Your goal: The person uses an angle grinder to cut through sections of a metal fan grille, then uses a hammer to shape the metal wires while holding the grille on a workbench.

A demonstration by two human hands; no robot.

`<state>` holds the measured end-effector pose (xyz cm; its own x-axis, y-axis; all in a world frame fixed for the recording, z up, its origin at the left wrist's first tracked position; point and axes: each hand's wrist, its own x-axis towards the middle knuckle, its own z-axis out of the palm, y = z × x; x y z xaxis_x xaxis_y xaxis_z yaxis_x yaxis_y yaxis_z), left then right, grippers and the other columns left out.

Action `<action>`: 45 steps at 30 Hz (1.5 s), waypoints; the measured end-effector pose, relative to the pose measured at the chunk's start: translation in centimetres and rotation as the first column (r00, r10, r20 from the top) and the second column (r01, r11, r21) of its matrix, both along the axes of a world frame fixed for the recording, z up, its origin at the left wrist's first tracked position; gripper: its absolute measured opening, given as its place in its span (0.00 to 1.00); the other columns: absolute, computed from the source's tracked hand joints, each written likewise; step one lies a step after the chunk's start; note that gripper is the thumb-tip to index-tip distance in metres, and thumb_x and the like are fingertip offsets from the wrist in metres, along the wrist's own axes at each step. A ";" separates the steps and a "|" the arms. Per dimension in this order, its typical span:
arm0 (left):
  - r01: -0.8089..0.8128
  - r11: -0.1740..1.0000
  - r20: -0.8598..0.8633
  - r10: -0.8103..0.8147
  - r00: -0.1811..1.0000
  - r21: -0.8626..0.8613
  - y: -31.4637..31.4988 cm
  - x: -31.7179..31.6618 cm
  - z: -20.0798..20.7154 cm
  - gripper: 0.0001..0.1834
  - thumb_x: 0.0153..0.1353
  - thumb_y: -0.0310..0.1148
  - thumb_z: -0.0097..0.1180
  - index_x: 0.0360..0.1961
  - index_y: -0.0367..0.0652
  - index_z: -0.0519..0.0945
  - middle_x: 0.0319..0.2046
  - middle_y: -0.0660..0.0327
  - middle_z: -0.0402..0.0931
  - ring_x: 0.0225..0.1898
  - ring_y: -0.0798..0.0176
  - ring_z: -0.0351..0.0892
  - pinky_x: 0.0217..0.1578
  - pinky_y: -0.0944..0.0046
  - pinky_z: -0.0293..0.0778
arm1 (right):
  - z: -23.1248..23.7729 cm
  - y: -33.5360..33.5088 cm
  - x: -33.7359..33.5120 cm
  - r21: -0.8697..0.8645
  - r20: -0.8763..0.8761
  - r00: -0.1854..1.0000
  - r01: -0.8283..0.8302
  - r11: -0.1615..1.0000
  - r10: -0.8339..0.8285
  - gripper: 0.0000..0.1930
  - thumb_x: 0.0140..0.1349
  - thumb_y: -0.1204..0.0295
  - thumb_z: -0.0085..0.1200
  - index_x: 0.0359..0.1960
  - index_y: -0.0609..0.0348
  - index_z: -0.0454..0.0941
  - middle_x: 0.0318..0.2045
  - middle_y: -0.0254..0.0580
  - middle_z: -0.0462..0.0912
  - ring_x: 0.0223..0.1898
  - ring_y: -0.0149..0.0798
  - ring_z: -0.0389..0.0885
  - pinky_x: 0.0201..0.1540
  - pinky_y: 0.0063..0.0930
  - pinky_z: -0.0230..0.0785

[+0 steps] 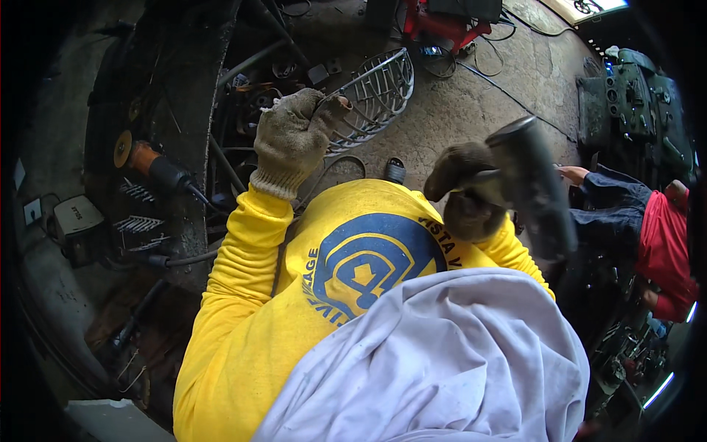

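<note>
Left hand: I see my left hand [294, 140] in a beige knitted glove, raised and clenched on the near edge of the wire grille [372, 96]; the fingers close around one of its bars.
Right hand: my right hand [460, 195] wears a dark, worn glove and is wrapped tight around the handle of the hammer [530, 184].
Wire grille: an oval piece of curved metal bars; I take it as the landmark. It is lifted at my side, and its far end points to the concrete floor [471, 96] behind it.
Hammer: a heavy dark head, blurred, to the right of the wire grille and well apart from it, lower in the picture.
Angle grinder: it lies far to the left of the wire grille, on the dark metal surface [177, 88], the orange body [147, 158] near small rows of metal parts.
Red machine: beyond the wire grille, at the top of the picture [442, 22], with black cables near it.
Other person: to the right of the wire grille, past the hammer, I see a blue sleeve [611, 206] and red cloth; I cannot tell what this person does.
</note>
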<state>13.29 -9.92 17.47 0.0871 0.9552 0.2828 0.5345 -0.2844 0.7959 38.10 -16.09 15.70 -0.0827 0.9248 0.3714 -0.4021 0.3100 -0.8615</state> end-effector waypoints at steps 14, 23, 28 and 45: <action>-0.076 0.983 -0.040 0.070 0.997 -0.167 0.3 -2.3 0.9 0.15 0.69 0.40 0.60 0.33 0.38 0.85 0.22 0.67 0.80 0.24 0.76 0.73 0.26 0.70 0.69 | 1.4 0.7 -0.4 0.026 0.334 0.937 0.103 0.994 -0.106 0.16 0.69 0.69 0.52 0.53 0.67 0.72 0.25 0.37 0.76 0.23 0.30 0.71 0.27 0.23 0.65; -0.098 0.987 0.087 0.110 0.990 -0.125 -0.2 -3.9 -0.4 0.15 0.67 0.41 0.63 0.29 0.40 0.85 0.13 0.66 0.72 0.17 0.76 0.65 0.20 0.69 0.63 | 0.9 1.6 -0.8 -0.201 0.421 0.900 -0.030 0.979 0.114 0.13 0.70 0.66 0.50 0.49 0.63 0.75 0.26 0.41 0.79 0.27 0.31 0.77 0.30 0.28 0.69; -0.106 0.957 0.279 0.183 0.943 -0.270 -0.7 -4.2 1.7 0.16 0.67 0.42 0.62 0.32 0.39 0.86 0.17 0.68 0.75 0.20 0.77 0.68 0.23 0.71 0.64 | -0.1 2.6 -1.0 -0.302 0.470 0.867 -0.018 0.953 0.165 0.13 0.70 0.66 0.51 0.48 0.62 0.76 0.26 0.42 0.80 0.25 0.35 0.78 0.29 0.30 0.70; -0.147 0.970 0.096 0.168 0.981 -0.194 -1.2 -4.0 3.4 0.15 0.68 0.40 0.63 0.31 0.39 0.85 0.19 0.70 0.77 0.22 0.79 0.67 0.23 0.73 0.61 | 1.9 4.3 -3.0 -0.181 0.631 0.743 -0.138 0.974 0.223 0.17 0.65 0.67 0.58 0.52 0.61 0.75 0.34 0.49 0.85 0.35 0.48 0.86 0.39 0.37 0.77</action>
